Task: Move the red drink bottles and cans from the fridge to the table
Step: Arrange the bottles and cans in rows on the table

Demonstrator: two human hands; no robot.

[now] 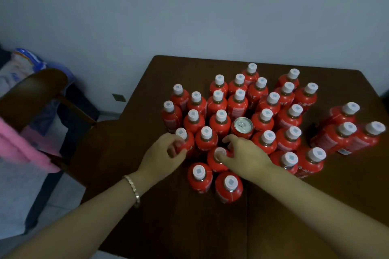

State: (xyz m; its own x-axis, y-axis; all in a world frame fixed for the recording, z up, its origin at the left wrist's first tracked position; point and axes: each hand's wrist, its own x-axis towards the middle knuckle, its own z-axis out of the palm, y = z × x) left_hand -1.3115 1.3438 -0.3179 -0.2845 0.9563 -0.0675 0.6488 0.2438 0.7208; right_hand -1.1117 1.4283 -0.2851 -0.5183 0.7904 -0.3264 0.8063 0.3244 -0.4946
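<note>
Several red drink bottles with white caps stand upright in a tight cluster on the dark brown table (273,212). One red can (242,126) with a silver top stands among them. My left hand (163,153) grips the neck of the red bottle at the cluster's left front (185,139). My right hand (242,153) holds the top of another red bottle (216,159) near the front, fingers curled round its cap. Two more bottles (200,176) stand just in front of that one.
A dark wooden chair (31,94) stands left of the table, with pink cloth (23,149) draped at the far left and bags behind it. A grey wall runs along the table's far edge. A separate group of three bottles (347,132) stands at the right.
</note>
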